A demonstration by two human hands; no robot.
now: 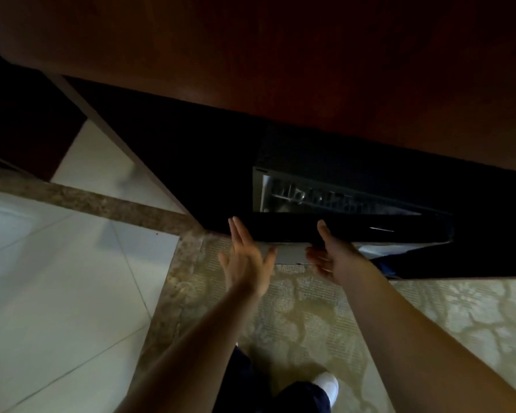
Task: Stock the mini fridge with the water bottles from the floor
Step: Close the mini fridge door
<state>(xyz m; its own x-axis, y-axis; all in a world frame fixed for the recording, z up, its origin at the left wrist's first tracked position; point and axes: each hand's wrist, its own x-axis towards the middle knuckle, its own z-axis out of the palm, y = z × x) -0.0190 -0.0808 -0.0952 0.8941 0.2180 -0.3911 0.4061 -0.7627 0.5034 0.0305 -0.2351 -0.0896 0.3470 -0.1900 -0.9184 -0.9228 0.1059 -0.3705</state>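
With the mini fridge [325, 201] tucked under the wooden desk [280, 70], the right hand [331, 257] curls its fingers around the ajar door [349, 231], apparently swinging it, the left hand [245, 260] hovers flat and empty, and no water bottles show clearly.

No readable text, labels or numbers anywhere.

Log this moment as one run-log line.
fridge door: ajar | right hand: on door edge | left hand: open, beside door | bottles: none visible
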